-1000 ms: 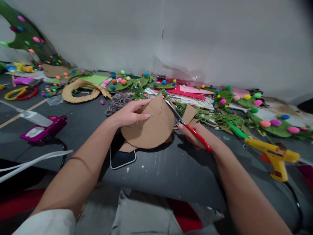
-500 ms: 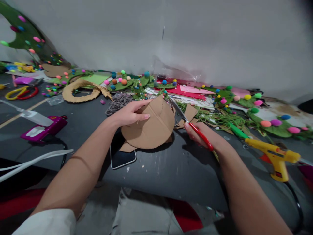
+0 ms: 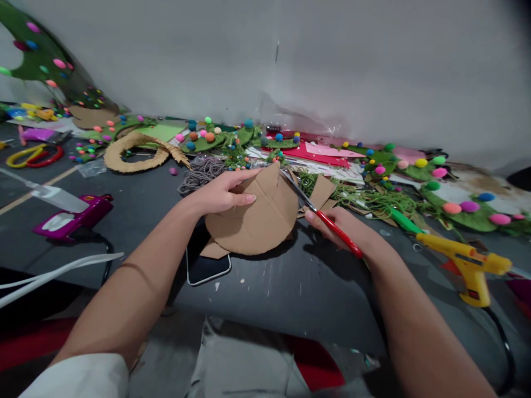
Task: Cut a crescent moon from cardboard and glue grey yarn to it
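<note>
A rounded piece of brown cardboard (image 3: 259, 221) with a pointed top is held above the dark table. My left hand (image 3: 222, 193) grips its upper left side, thumb on the front face. My right hand (image 3: 336, 224) is closed on red-handled scissors (image 3: 338, 232). Their metal blades point up and left, against the cardboard's upper right edge. Cardboard scraps (image 3: 321, 193) lie just behind the scissors. Beneath the cardboard, at its lower left, a phone (image 3: 207, 268) lies partly covered.
A yellow glue gun (image 3: 468, 260) lies at the right, a purple glue gun (image 3: 77, 215) at the left. Behind are a cardboard ring (image 3: 124, 160), grey yarn (image 3: 201, 174), green yarn (image 3: 373, 202), red paper (image 3: 311, 153) and pom-pom decorated green pieces (image 3: 468, 213).
The scissors have shifted left, bringing the blades to the cardboard's upper right edge. My right hand has moved slightly left with them. My left hand keeps its hold.
</note>
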`<state>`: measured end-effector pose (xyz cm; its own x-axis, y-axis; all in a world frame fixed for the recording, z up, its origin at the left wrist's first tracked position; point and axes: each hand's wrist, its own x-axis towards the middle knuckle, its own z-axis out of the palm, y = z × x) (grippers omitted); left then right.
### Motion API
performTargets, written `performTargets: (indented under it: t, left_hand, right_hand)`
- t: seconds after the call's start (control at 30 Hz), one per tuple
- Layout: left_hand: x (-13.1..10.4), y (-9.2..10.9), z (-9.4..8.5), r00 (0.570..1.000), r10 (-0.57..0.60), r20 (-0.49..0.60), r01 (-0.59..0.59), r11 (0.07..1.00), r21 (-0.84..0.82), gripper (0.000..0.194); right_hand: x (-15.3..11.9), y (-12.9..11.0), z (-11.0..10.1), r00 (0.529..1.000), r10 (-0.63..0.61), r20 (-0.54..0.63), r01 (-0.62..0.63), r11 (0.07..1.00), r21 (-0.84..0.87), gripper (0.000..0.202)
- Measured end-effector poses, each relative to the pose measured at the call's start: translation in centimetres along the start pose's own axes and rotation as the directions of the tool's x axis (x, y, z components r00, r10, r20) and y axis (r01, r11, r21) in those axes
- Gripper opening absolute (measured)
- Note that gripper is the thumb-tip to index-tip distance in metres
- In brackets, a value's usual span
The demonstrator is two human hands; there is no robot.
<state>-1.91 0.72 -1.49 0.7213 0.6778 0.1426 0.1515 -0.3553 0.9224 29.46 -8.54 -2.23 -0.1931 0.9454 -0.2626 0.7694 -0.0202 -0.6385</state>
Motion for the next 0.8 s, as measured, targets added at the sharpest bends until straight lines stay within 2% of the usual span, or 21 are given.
performTargets:
  t: [0.2, 0.4, 0.6, 0.7, 0.8]
  left_hand:
    - [0.0, 0.1, 0.0, 1.0, 0.004, 0.009, -0.004, 1.0, 0.0, 0.07]
    - [-0.1, 0.4, 0.1, 0.998, -0.01, -0.06, 0.009, 1.0, -0.018, 0.063]
    - [-0.1, 0.7, 0.1, 0.998, -0.016, -0.062, 0.015, 1.0, -0.026, 0.062]
    - [-0.1, 0.7, 0.1, 0.998, -0.019, -0.058, 0.018, 1.0, -0.025, 0.063]
    - [-0.1, 0.7, 0.1, 0.999, -0.02, -0.047, 0.019, 1.0, -0.014, 0.065]
  right_hand:
    - [-0.1, -0.4, 0.1, 0.998, 0.061, -0.009, -0.06, 0.998, 0.035, 0.074]
    - [-0.5, -1.4, -0.1, 0.993, 0.102, -0.064, -0.1, 0.995, 0.023, 0.073]
    - [-0.4, -1.1, 0.0, 0.989, 0.072, -0.129, -0.072, 0.997, 0.006, 0.071]
    - [0.0, -0.8, 0.0, 0.976, 0.1, -0.195, -0.085, 0.993, 0.086, 0.073]
    - [0.2, -1.0, 0.1, 0.957, 0.164, -0.241, -0.094, 0.956, 0.279, 0.072]
